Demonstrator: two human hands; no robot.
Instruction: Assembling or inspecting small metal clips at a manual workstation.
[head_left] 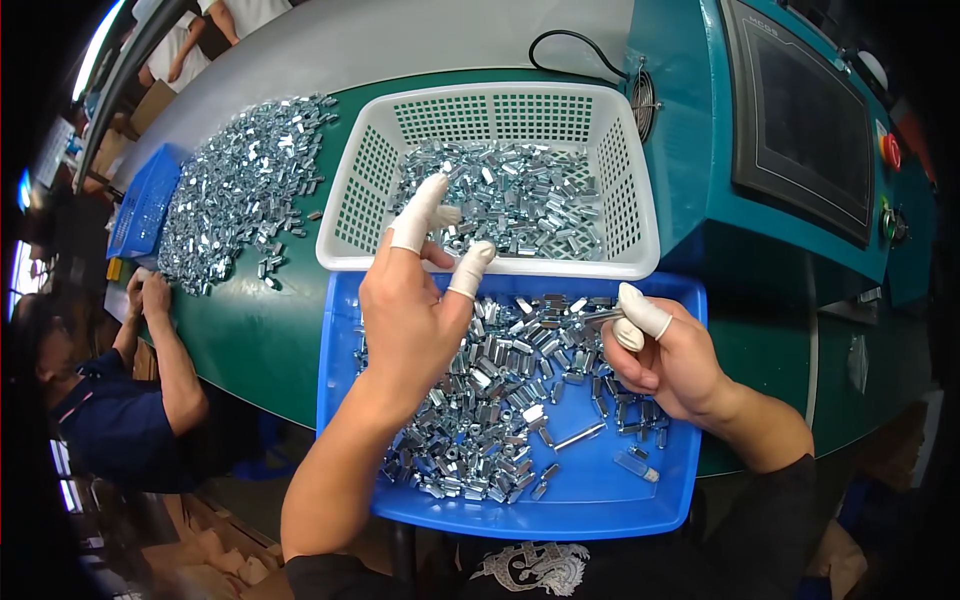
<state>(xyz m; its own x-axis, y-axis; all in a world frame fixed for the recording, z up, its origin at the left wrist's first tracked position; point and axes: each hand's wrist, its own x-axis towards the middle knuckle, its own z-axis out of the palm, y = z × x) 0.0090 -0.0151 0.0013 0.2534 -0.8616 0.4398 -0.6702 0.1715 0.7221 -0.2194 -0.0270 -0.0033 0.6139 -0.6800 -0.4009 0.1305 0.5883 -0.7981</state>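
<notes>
Metal pieces (235, 180): piled on green tabletop (230, 345). Left hand (415, 310): fingers apart, obstructing part of white basket (570, 268). Right hand (685, 365): fingers clamped on metal part (603, 316) above blue tray (590, 505). Teal machine (685, 130): just beside basket.

Shiny metal pieces (480, 378), smooth plastic tray (590, 495), matt plastic basket (580, 268), dull cloth sleeve (765, 515)

A teal machine (690, 170) past my right fingers (645, 314), a co-worker (125, 430) off to my left.
Ahead and right of my right fingers I see its dark screen (810, 110), red button (891, 150) and green button (888, 224), with a wire coil (645, 105) and a black cable (560, 32) nearer. Well left of my left fingers (471, 268), the blue-shirted co-worker is by the green table (235, 340), near a small blue bin (143, 205).
</notes>
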